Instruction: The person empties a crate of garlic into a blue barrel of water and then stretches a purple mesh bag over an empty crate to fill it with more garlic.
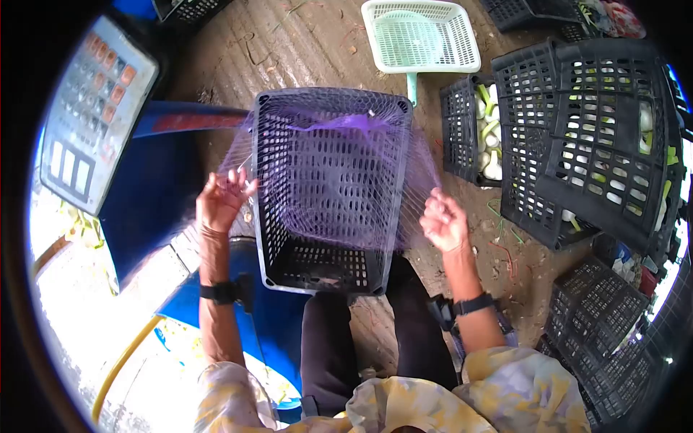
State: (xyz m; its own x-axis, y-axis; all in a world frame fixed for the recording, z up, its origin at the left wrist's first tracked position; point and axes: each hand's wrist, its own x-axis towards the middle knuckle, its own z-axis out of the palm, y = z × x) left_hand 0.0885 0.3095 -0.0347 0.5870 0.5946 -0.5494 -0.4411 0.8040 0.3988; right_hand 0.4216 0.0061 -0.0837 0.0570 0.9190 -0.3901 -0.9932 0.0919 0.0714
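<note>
A dark plastic crate (pixel 325 267) stands upright in front of my knees, its slotted bottom facing me. A purple mesh net bag (pixel 339 162) is stretched over its upper part. My left hand (pixel 222 200) grips the net's left edge beside the crate. My right hand (pixel 444 220) pinches the net's right edge, pulling it outward. Both wrists carry dark bands.
A weighing scale with a keypad (pixel 94 108) sits on a blue stand (pixel 155 191) at the left. A pale green basket (pixel 422 36) lies on the dirt floor ahead. Black crates (pixel 577 137) holding white and green vegetables stand at the right, with more stacked crates (pixel 613 339) lower right.
</note>
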